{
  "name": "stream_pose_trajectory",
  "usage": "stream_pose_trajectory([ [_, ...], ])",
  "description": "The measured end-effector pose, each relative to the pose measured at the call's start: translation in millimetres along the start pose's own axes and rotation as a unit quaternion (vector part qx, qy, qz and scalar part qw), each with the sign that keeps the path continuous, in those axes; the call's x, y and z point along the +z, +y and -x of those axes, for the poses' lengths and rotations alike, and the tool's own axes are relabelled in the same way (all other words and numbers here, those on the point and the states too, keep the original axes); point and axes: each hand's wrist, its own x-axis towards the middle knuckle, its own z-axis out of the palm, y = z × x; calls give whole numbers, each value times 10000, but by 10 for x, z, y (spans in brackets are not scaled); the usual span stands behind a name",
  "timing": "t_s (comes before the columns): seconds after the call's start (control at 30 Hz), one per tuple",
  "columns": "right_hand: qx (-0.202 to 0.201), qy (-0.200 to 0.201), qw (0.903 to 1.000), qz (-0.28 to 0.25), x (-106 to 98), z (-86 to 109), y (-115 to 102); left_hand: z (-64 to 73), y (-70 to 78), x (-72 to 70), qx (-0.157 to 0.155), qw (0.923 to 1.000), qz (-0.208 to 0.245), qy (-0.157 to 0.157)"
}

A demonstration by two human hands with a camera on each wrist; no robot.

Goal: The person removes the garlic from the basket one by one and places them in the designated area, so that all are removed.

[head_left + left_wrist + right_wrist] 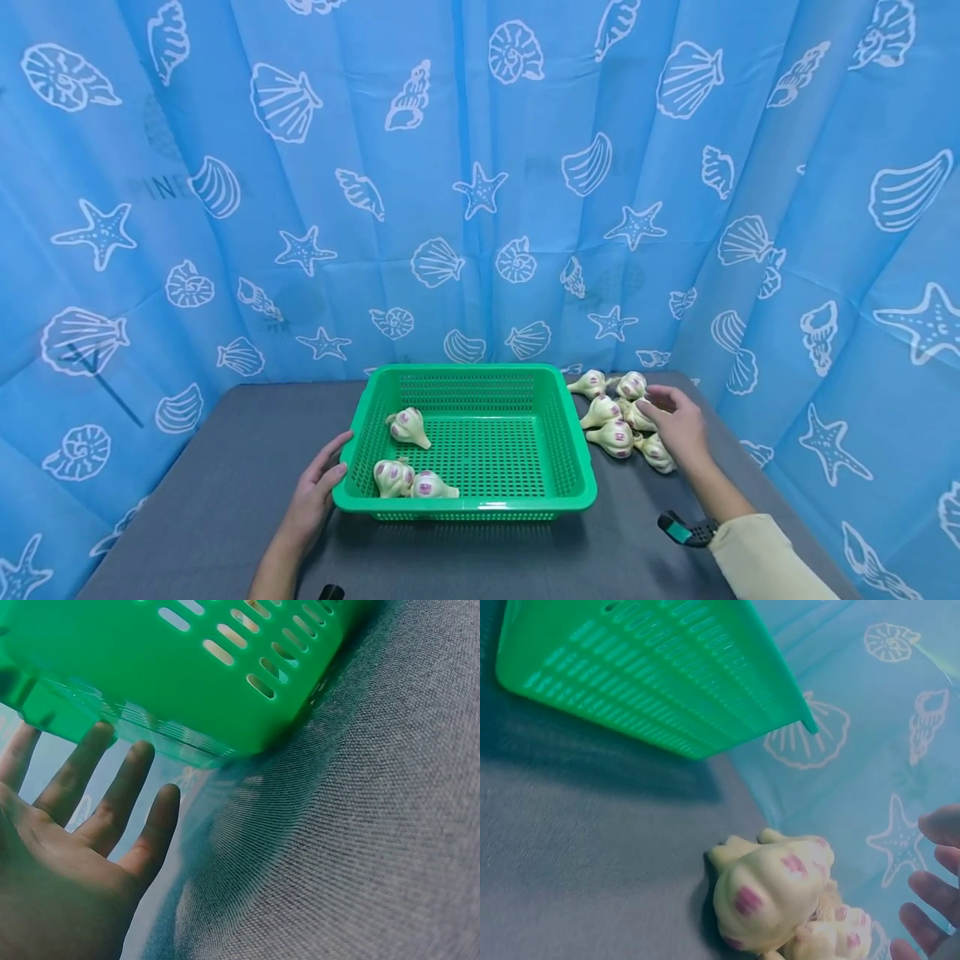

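Note:
A green plastic basket stands on the grey table. Inside its left part lie three garlic bulbs, one garlic bulb behind the other two. My left hand is at the basket's left rim, fingertips right at the edge; in the left wrist view its fingers are straight and spread. To the right of the basket is a pile of several white garlic bulbs with purple marks. My right hand reaches over the pile's right side, partly hiding a bulb; in the right wrist view its fingers hold nothing.
A blue curtain printed with white shells and starfish hangs behind the table and along both sides. The grey tablecloth spreads out left of the basket. A dark strap with a device is on the right wrist.

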Motion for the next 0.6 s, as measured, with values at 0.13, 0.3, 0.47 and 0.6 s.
stream_pose_trajectory([
  [0.13, 389, -131, 9974, -589, 19, -83, -54, 3, 4, 3, -24, 10000, -21, 14],
  [0.3, 652, -258, 9924, -1009, 25, -212, -148, 4, 5, 4, -72, 10000, -31, 19],
  [0.47, 561, -597, 9906, -1095, 31, -321, -217, 3, 3, 4, -76, 10000, -25, 20],
  [0.6, 550, -920, 9868, -1211, 67, -407, -269, 0, 3, 3, -49, 10000, -3, 5],
])
